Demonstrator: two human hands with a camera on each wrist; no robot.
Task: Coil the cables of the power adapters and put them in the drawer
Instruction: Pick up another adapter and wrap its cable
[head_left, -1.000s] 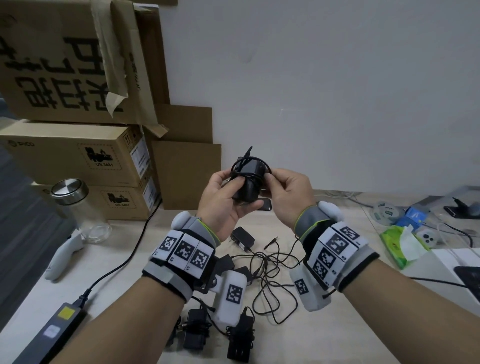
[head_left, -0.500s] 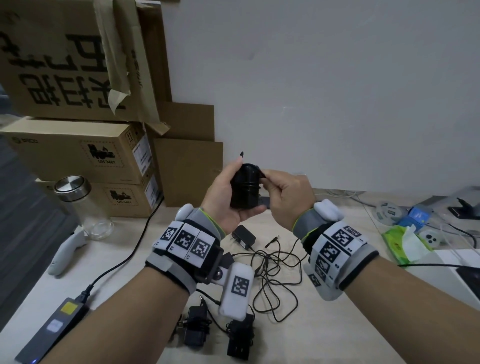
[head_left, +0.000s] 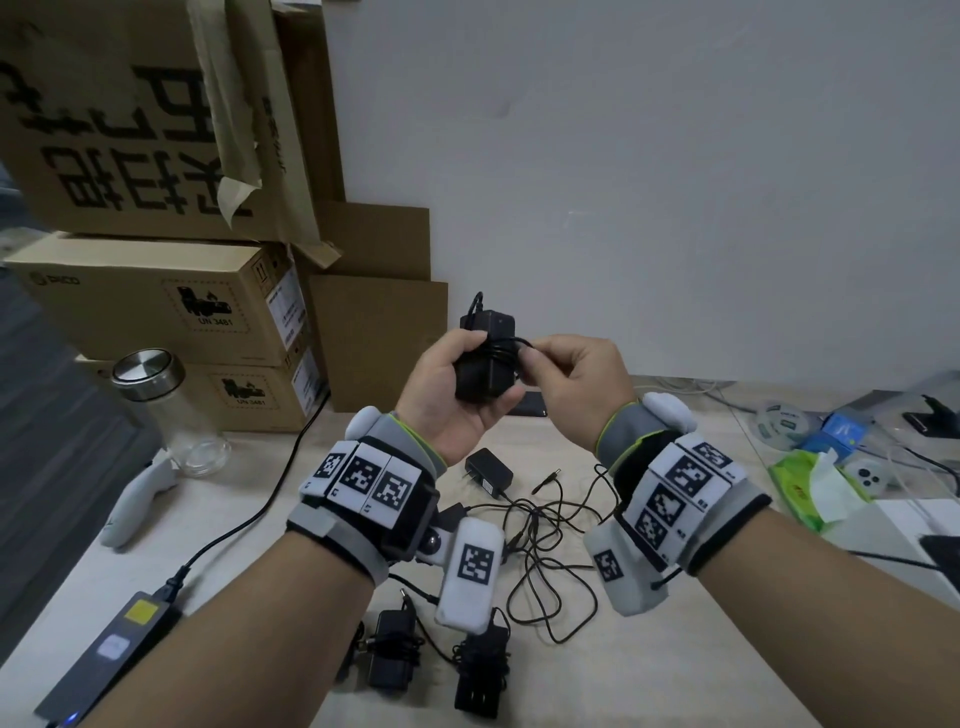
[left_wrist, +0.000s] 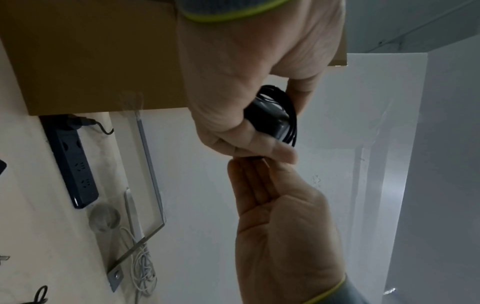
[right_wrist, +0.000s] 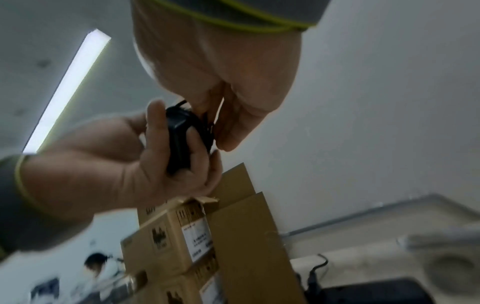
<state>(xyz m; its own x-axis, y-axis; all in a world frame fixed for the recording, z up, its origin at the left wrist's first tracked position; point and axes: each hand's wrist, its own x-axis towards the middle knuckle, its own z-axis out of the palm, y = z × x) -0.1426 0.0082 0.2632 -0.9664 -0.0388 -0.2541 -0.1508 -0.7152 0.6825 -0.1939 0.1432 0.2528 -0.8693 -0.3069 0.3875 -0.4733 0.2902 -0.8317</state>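
Note:
My left hand (head_left: 451, 376) grips a black power adapter (head_left: 485, 364) upright above the table, with its cable wound round the body. My right hand (head_left: 530, 358) pinches the cable (head_left: 511, 347) at the adapter's right side. The wrist views show the same hold: the adapter (left_wrist: 270, 118) in the left palm, and the adapter (right_wrist: 179, 139) between both hands. Another adapter (head_left: 488, 474) lies on the table below with a loose tangled cable (head_left: 545, 535). Two wound adapters (head_left: 392, 656) (head_left: 480, 673) lie near the front edge. No drawer is in view.
Stacked cardboard boxes (head_left: 156, 301) fill the back left, with a glass jar (head_left: 166, 410) and a white controller (head_left: 136, 500) in front. A power brick (head_left: 109, 656) with its cord lies front left. A tissue pack (head_left: 810, 483) and small items sit at the right.
The loose loop that stood out around the adapter has been drawn in against its body. The adapter now stands more upright, and my right fingers have shifted to its right side.

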